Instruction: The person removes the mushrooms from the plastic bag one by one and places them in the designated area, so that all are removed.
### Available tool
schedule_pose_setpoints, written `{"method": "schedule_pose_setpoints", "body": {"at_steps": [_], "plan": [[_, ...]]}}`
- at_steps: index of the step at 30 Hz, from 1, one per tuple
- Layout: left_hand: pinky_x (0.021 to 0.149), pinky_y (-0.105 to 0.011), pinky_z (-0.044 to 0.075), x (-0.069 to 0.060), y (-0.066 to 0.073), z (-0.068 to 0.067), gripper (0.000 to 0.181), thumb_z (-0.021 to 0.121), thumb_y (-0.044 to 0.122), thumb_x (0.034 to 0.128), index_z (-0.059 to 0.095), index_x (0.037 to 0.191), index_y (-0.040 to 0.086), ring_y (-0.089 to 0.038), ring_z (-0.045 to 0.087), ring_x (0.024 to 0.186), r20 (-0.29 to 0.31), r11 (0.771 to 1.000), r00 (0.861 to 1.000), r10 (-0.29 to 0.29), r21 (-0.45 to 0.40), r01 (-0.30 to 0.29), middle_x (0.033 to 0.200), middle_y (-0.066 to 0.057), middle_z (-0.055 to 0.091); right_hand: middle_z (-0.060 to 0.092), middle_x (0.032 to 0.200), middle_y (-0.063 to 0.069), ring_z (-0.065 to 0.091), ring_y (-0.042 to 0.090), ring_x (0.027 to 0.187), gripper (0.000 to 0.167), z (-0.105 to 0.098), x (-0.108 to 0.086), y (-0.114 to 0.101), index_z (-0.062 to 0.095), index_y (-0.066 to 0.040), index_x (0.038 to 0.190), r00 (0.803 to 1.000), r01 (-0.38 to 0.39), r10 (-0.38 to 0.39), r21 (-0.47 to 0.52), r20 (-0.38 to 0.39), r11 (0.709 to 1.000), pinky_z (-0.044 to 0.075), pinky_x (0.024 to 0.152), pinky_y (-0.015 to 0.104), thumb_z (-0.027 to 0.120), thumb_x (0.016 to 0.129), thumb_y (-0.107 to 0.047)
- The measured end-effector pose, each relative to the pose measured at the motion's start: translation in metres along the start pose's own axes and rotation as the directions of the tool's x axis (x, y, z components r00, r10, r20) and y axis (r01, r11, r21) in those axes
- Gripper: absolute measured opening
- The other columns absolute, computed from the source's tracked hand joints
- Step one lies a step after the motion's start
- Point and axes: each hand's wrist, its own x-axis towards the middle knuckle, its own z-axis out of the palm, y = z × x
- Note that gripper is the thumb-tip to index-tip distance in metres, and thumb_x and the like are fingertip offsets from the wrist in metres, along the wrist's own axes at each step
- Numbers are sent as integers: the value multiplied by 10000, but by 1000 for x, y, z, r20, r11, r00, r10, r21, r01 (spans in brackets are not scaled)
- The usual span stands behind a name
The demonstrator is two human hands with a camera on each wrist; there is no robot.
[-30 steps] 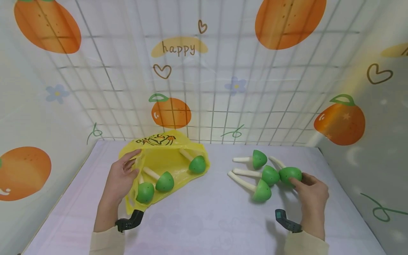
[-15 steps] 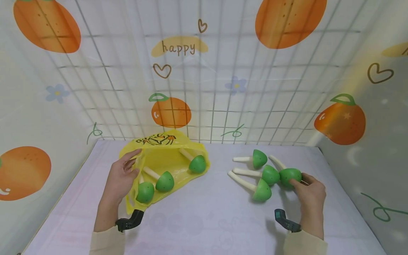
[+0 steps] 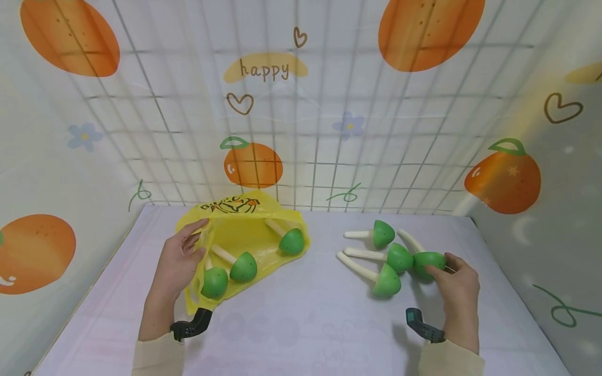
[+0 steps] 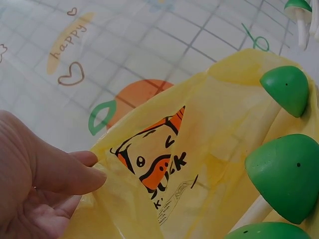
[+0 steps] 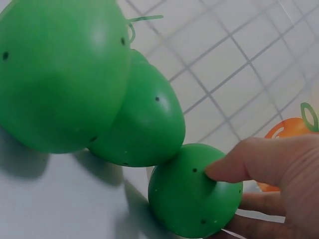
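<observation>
My left hand (image 3: 175,263) pinches the side of the mouth of a yellow plastic bag (image 3: 244,232), seen close in the left wrist view. Inside its spread mouth lie three toy mushrooms with green caps and white stems, among them one mushroom (image 3: 243,267) in the middle. On the right, my right hand (image 3: 460,284) grips another mushroom (image 5: 187,199) by its cap, thumb on the near side and fingers behind. Its stem points away to the back left. The held cap touches or nearly touches the neighbouring mushroom (image 3: 400,258).
Two more mushrooms lie beside that one, a rear mushroom (image 3: 383,234) and a front mushroom (image 3: 387,282), stems pointing left. The pale tabletop (image 3: 291,324) ends at a grid wall (image 3: 320,172) draped in printed sheeting.
My right hand has shifted slightly to the left, and the cap it grips has tipped a little. My left hand and the bag have stayed put.
</observation>
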Motion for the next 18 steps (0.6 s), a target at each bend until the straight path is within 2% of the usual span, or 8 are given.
{"method": "schedule_pose_setpoints", "body": {"at_steps": [5, 9, 14, 18], "plan": [[1187, -515, 397, 0, 2, 0, 623, 521, -143, 990, 500, 1565, 97, -332, 414, 1489, -5, 1000, 1000, -8, 3, 8, 1647, -92, 384, 346, 1651, 259, 314, 455, 1517, 764, -3, -1, -2, 291, -19, 1646, 1000, 9, -9, -6, -3, 1000, 311, 1231, 578, 669, 994, -145], [1205, -534, 368, 0, 2, 0, 625, 523, -141, 990, 500, 1566, 101, -343, 394, 1501, -4, 1000, 1000, -12, 8, 12, 1650, -90, 381, 398, 1635, 221, 337, 430, 1519, 733, -7, -4, -9, 344, -18, 1628, 997, 38, -39, -20, -59, 999, 314, 1235, 557, 673, 992, -175], [1203, -532, 371, 0, 2, 0, 626, 520, -142, 990, 500, 1566, 104, -336, 402, 1495, -3, 1000, 1000, -13, 0, 13, 1651, -90, 377, 414, 1639, 177, 328, 389, 1537, 749, -8, -14, -23, 336, -55, 1642, 991, 55, -56, -10, -126, 998, 307, 1244, 537, 681, 998, -221], [1197, -525, 382, 0, 2, 0, 627, 522, -145, 990, 502, 1565, 106, -331, 417, 1485, -3, 1000, 1000, -16, -2, 16, 1654, -99, 368, 399, 1658, 138, 296, 353, 1558, 763, -3, -24, -37, 319, -111, 1659, 989, 62, -63, -9, -131, 998, 312, 1245, 521, 693, 1013, -267]]}}
